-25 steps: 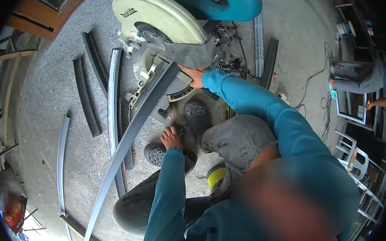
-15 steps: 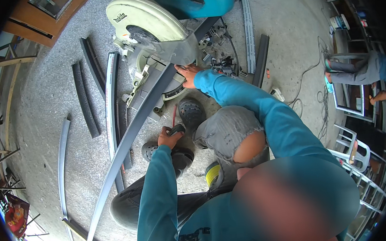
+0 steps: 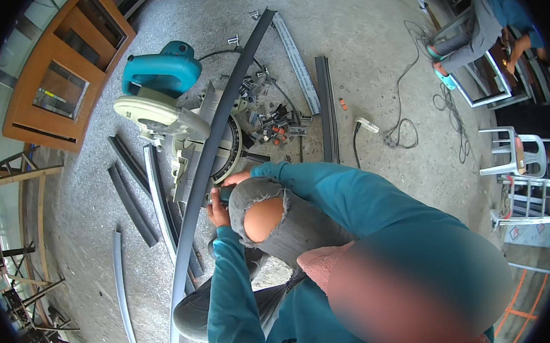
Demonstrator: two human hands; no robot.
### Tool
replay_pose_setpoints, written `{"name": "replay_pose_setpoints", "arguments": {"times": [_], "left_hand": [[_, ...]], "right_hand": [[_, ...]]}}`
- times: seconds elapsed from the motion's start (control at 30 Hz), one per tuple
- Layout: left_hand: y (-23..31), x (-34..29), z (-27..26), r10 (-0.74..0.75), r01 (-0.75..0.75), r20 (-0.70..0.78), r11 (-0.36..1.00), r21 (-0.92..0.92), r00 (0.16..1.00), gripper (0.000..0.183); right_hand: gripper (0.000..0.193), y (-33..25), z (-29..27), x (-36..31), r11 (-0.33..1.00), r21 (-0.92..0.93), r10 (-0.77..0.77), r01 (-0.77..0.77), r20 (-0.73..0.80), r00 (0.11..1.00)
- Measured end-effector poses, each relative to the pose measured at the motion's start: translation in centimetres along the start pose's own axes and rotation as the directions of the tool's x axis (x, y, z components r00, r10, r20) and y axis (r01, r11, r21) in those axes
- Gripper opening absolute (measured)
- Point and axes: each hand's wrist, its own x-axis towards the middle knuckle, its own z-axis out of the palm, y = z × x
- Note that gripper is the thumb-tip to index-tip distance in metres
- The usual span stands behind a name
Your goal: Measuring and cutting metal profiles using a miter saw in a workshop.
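Observation:
A long dark grey metal profile [image 3: 193, 231] lies slantwise across the base of a miter saw [image 3: 150, 113], which has a cream blade guard and a teal motor housing and handle. Close to the profile's right side, my left hand [image 3: 217, 212] is closed around a small dark rounded tool [image 3: 225, 195], partly covered by the fingers and my knee. My right hand [image 3: 238, 178] meets it from the other side, just beyond the knee and below the saw's round base. Its fingers are curled, and what they grip, if anything, is hidden.
More profiles [image 3: 132, 207] lie left of the saw, and others [image 3: 327, 110] to its right. Offcuts [image 3: 278, 123] are scattered beside the base. A power strip [image 3: 366, 125] and cables lie on the floor. Another person [image 3: 469, 37] works at far right, beyond a white chair [image 3: 509, 152].
My right hand has left the profile beside the blade guard and come back beside my left hand. The left hand still holds the dark tool, now close to the profile. The whole view has shifted.

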Motion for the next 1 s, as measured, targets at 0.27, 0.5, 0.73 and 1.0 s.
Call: {"name": "replay_pose_setpoints", "arguments": {"times": [0.27,0.5,0.73,1.0], "left_hand": [[-1.3,4.1,-6.9,-0.353,0.389,0.474,0.921,0.025,0.806,0.04],[0.0,1.2,-4.1,-0.444,0.26,0.444,0.871,0.416,0.778,0.041],[2.2,1.6,-6.5,-0.558,0.23,0.383,0.738,0.634,0.736,0.04],[7.7,-1.0,-11.4,-0.632,0.328,0.097,0.52,0.789,0.769,0.041]], "right_hand": [[0.037,-2.1,2.3,-0.4,0.731,-0.663,-0.056,0.158,0.173,0.983],[0.028,0.9,0.0,-1.1,0.849,-0.466,-0.229,0.25,0.101,0.968],[0.018,0.9,-1.6,-0.2,0.987,0.078,-0.142,0.143,-0.022,0.99],[0.039,-15.1,-17.6,-10.8,0.548,0.373,-0.055,0.748,-0.877,0.477]]}}
